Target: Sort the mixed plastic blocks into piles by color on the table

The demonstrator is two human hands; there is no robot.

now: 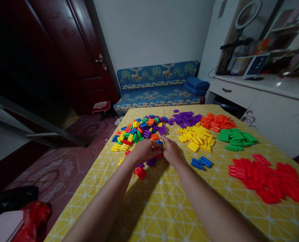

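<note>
My left hand (147,150) and my right hand (172,152) meet over the near right edge of a mixed pile of plastic tube-shaped building blocks (136,134). Both hands have their fingers bent inward, and whatever lies between them is largely hidden. A blue block (159,142) shows just behind the fingers, and a bit of red peeks out between the hands. Below my left hand lies a purple block (151,162). Red blocks (140,172) rest beside my left wrist. Two small groups of blue blocks (201,162) lie to the right of my right hand.
Sorted heaps lie on the yellow tablecloth (161,208): purple blocks (187,118), yellow blocks (198,137), orange blocks (218,121), green blocks (236,138) and red blocks (270,178). Behind the table is a blue sofa (156,90). A white cabinet (272,104) stands right.
</note>
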